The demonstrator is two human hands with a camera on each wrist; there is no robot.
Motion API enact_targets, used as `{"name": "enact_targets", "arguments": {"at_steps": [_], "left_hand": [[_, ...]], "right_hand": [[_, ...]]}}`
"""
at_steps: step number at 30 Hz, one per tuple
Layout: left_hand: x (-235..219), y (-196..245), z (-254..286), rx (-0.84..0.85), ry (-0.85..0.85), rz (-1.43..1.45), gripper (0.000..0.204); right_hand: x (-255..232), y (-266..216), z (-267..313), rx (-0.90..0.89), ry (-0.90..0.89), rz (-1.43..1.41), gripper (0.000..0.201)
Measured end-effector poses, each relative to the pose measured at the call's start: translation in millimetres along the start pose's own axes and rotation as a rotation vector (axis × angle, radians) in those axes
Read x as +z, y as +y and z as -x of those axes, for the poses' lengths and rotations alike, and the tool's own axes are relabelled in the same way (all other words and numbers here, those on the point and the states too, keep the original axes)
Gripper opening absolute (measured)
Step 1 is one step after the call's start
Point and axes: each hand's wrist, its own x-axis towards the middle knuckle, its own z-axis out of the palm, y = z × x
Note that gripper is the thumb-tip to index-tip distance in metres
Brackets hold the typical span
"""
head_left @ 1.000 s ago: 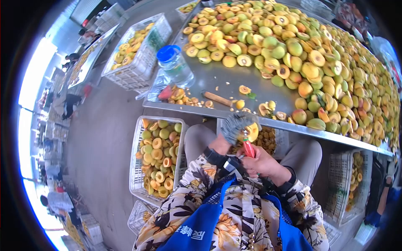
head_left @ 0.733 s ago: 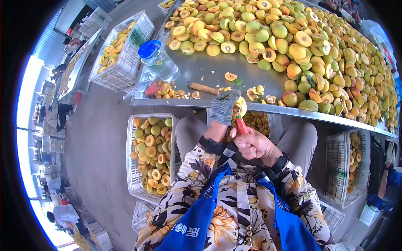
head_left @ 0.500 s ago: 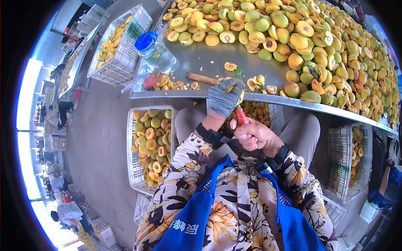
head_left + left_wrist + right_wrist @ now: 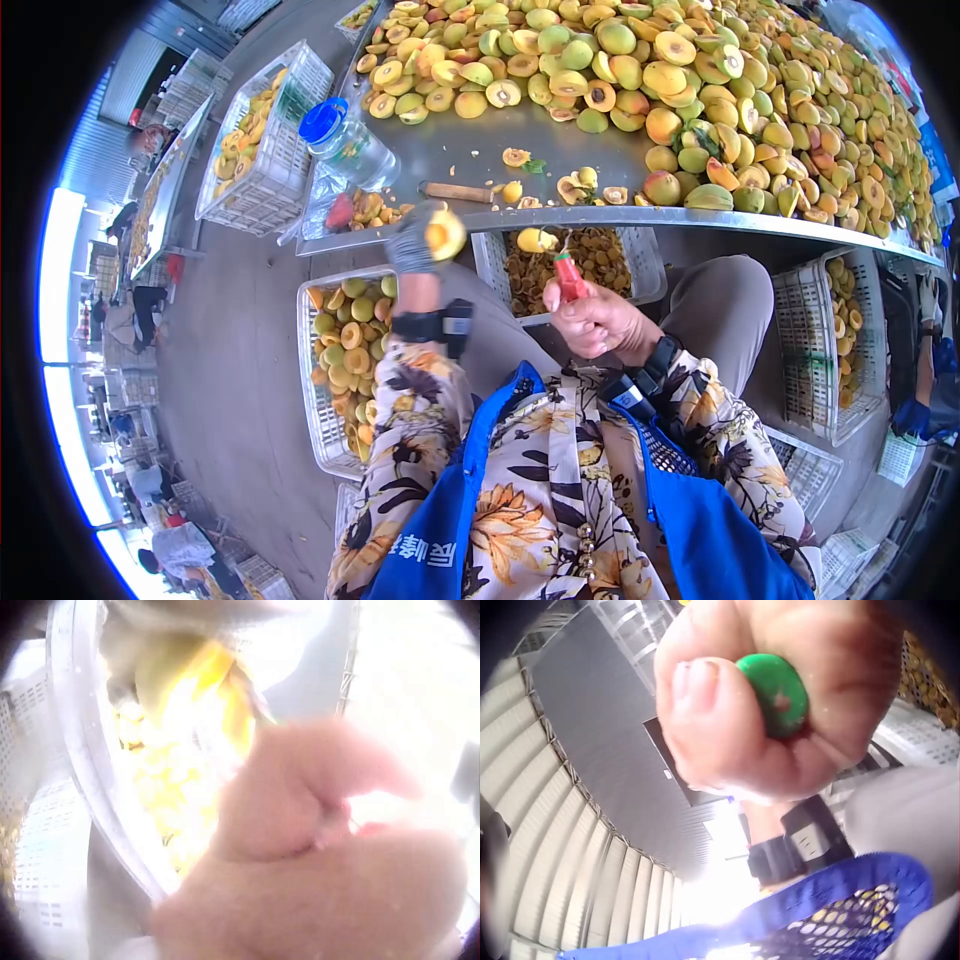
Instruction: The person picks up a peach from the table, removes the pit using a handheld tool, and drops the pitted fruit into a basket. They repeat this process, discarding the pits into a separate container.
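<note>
In the head view my gloved left hand, blurred, holds a halved yellow fruit at the table's front edge, cut side up. My bare right hand grips the red handle of a small tool, fist closed round it. Just beyond the tool's tip is a pale yellow fruit piece over a crate; whether they touch I cannot tell. The right wrist view shows the handle's green end inside the fist. A bare hand fills much of the overexposed left wrist view.
Halved fruit is heaped on the metal table, beside a wooden handle and a blue-lidded bottle. A crate of fruit pieces stands between the knees, another crate at the left.
My left hand has moved left, away from the tool, with a fruit half. The right hand keeps its grip on the handle. The view has shifted, and the crate between the knees shows more.
</note>
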Motion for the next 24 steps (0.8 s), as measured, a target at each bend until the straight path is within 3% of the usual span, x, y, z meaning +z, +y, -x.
{"name": "enact_targets", "arguments": {"at_steps": [1, 2, 3, 4, 5, 7, 8, 9, 11, 12, 13, 14, 15, 16, 17, 18, 20, 21, 24], "left_hand": [[-34.3, -7.1, -20.5, 0.14, 0.091, -0.093, 0.019], [-57.6, -0.6, -24.8, 0.024, 0.146, 0.022, 0.025], [-98.0, 2.9, -34.1, 0.122, 0.08, -0.158, 0.032], [-131.7, 5.5, -34.1, 0.126, 0.072, -0.162, 0.032], [-162.6, 10.9, -31.5, 0.138, 0.082, -0.443, 0.034], [-207.2, 14.7, -36.4, 0.171, 0.1, -0.999, 0.039], [-208.6, 13.9, -41.1, 0.182, 0.111, -1.278, 0.042], [-175.3, 27.8, -32.1, 0.178, 0.095, -1.285, 0.042], [-95.6, 53.6, -8.2, 0.324, 0.077, -1.218, 0.034], [-49.3, 56.9, -9.0, 0.275, -0.022, -1.241, 0.035], [-24.2, 35.4, -25.6, 0.469, -0.218, -1.193, 0.033], [36.7, 36.1, -15.9, 0.437, -0.304, -1.239, 0.033], [80.1, 12.9, -23.2, 0.548, -0.485, -1.149, 0.034], [142.3, 32.4, 11.1, 0.548, -0.66, -1.254, 0.034], [178.3, -1.8, 4.1, 0.744, -0.769, -1.262, 0.037], [220.0, -13.5, 18.4, 0.663, -0.855, -1.325, 0.044], [272.0, -17.4, 33.5, 0.521, -1.052, -1.409, 0.053], [300.2, -57.6, 34.2, 0.517, -1.311, -1.536, 0.06], [317.6, -61.8, 42.3, 0.523, -1.274, -1.68, 0.061]], "right_hand": [[-2.0, -2.5, 2.4, -0.004, 0.001, 0.0, 0.013], [-4.5, -5.3, 4.8, 0.054, 0.214, 0.211, 0.013], [-7.6, -6.6, 7.7, 0.114, 0.425, 0.422, 0.014], [-19.3, -3.2, 6.6, 0.168, 0.643, 0.797, 0.018], [-29.3, -1.2, 9.6, 0.151, 0.645, 0.792, 0.018], [-43.8, -4.0, 18.4, 0.127, 0.913, 0.951, 0.021], [-38.1, -9.9, 21.2, 0.075, 0.906, 0.955, 0.023], [-32.1, -15.7, 22.5, 0.076, 0.917, 0.942, 0.023], [-19.1, -24.0, 25.9, 0.032, 1.048, 1.22, 0.026], [-12.8, -27.9, 28.7, -0.018, 1.065, 1.23, 0.028], [-12.0, -30.7, 33.2, -0.022, 1.076, 1.23, 0.028], [-10.9, -33.4, 37.7, -0.156, 1.071, 1.26, 0.027], [-10.4, -35.6, 42.4, -0.29, 1.066, 1.285, 0.025], [-10.9, -36.2, 49.5, -0.298, 1.083, 1.275, 0.025], [-12.1, -36.3, 58.9, -0.378, 1.119, 1.27, 0.025], [-13.3, -37.0, 68.1, -0.459, 1.154, 1.265, 0.025], [-9.8, -44.5, 81.5, -0.509, 1.224, 1.302, 0.028], [-10.4, -45.6, 90.5, -0.514, 1.242, 1.302, 0.028], [-6.0, -48.7, 114.2, -0.456, 1.337, 1.237, 0.025]]}}
